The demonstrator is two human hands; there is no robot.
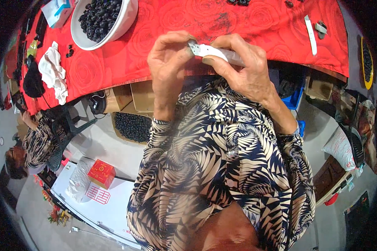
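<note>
Both my hands are raised in front of my chest, just over the near edge of the red-covered table. My right hand [245,67] is closed around a slim white tool [213,51], thumb and forefinger along its sides; its exact kind is not clear. Its pale speckled end points at my left hand [167,62], whose thumb and forefinger pinch a small dark grey piece [192,44] against it. Fingers partly cover that piece. Ahead to the left stands a white bowl [127,25] filled with small black round parts [99,20].
A crumpled white cloth [53,71] and a few black parts [70,51] lie left on the red tablecloth [88,71]. A white strip [311,35] lies right. Behind left, another person [42,140] sits beside a white table [67,188] bearing a red box [101,173].
</note>
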